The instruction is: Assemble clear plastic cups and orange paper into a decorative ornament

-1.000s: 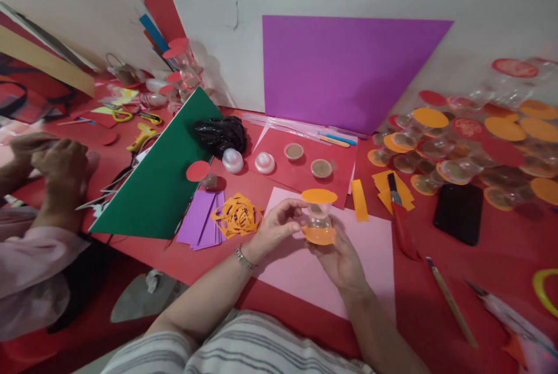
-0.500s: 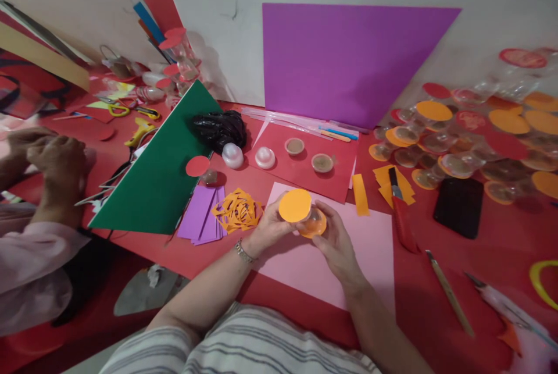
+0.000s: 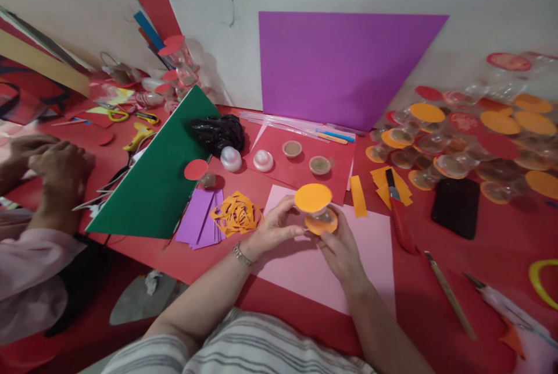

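A small hourglass [image 3: 321, 217] made of clear plastic domes has an orange paper disc on its top and another under its base. It is held upright, slightly tilted, above a pink sheet [image 3: 370, 240]. My right hand [image 3: 342, 246] grips its lower disc from the right side. Beside its left edge is my left hand [image 3: 279, 225], fingers and thumb apart in a curve; whether the fingertips touch it is hard to see. Orange paper scraps [image 3: 238, 214] and purple paper strips [image 3: 198, 220] lie left of my left hand.
Two small sand-filled cups [image 3: 320, 165] and white plastic domes [image 3: 263, 160] stand further back. Many finished hourglasses [image 3: 427, 141] crowd the right. A red cutter [image 3: 403, 225], a black phone-like slab [image 3: 455, 208] and a green board [image 3: 148, 188] surround the workspace. Another person's hands [image 3: 56, 161] rest at left.
The hourglass has shifted slightly right and turned more upright in my right hand. My left fingers have loosened from its upper disc and spread apart.
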`<state>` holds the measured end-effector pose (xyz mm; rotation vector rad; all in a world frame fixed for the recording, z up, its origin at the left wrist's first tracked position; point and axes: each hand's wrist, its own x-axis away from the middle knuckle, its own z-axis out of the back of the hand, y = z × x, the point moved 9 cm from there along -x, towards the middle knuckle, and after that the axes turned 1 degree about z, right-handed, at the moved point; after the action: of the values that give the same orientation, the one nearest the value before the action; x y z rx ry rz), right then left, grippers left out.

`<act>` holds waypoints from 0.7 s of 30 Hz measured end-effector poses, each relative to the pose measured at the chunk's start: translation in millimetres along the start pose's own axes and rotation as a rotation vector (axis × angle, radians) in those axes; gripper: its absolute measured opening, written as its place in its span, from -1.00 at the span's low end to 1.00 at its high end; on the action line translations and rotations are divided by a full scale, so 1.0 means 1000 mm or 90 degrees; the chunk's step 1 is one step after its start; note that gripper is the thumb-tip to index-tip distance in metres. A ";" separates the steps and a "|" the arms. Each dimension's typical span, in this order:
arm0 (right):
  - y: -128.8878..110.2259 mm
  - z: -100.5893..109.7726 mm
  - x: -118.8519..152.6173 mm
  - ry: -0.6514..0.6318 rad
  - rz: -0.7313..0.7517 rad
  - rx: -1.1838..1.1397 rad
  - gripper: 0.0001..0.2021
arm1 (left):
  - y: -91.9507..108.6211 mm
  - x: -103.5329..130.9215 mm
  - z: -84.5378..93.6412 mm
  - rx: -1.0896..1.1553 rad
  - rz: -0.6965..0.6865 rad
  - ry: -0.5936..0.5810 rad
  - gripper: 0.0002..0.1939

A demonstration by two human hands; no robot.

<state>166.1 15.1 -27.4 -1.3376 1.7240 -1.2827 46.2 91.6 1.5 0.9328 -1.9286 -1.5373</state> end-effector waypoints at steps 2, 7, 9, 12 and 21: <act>-0.004 0.007 -0.001 0.067 0.057 0.016 -0.49 | 0.001 -0.002 -0.001 0.009 -0.033 0.004 -0.31; -0.013 0.000 0.007 0.071 0.198 0.123 -0.41 | -0.006 0.002 -0.005 0.041 0.042 0.025 -0.32; -0.017 -0.007 0.011 0.047 0.253 0.191 -0.42 | -0.005 0.004 -0.004 0.020 0.063 0.044 -0.37; -0.017 -0.010 0.013 0.017 0.255 0.221 -0.37 | 0.002 0.003 0.000 -0.033 0.051 0.075 -0.45; -0.002 -0.005 0.003 -0.083 0.000 0.098 -0.56 | 0.020 0.003 -0.005 -0.081 -0.030 -0.041 -0.61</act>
<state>161.8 13.3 -23.3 -1.3020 1.5058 -1.2707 43.9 88.9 21.5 0.8899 -1.8392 -1.7153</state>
